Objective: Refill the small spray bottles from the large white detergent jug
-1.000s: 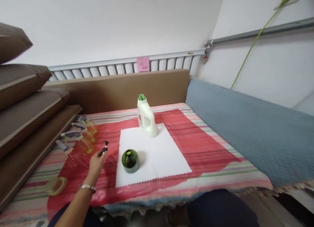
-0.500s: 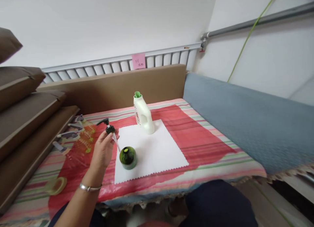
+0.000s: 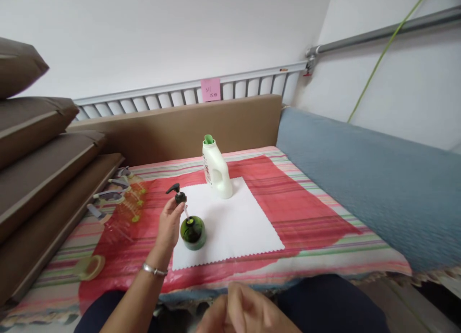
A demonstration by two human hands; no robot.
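Observation:
My left hand (image 3: 169,221) is closed on a black pump head (image 3: 177,194), held just above a round dark green bottle (image 3: 193,232). The pump's thin tube reaches down into the bottle's yellow-rimmed mouth. The green bottle stands on a white cloth (image 3: 230,222), near its front left corner. A white jug with a green spout (image 3: 216,168) stands at the cloth's far edge. My right hand (image 3: 245,311) shows blurred at the bottom edge, below the table's front, with loosely curled fingers and nothing visible in it.
A striped cloth under a red sheet (image 3: 306,203) covers the table. Several clear spray bottles (image 3: 118,198) lie at the left, beside stacked brown cushions (image 3: 39,174). A yellowish ring-shaped object (image 3: 88,267) lies front left. A blue-grey covered surface (image 3: 367,179) rises on the right. A cardboard panel (image 3: 173,129) stands behind.
My left hand lifted the pump head off the red sheet and carried it right to the green bottle, its tube now entering the mouth. My right hand came into view at the bottom.

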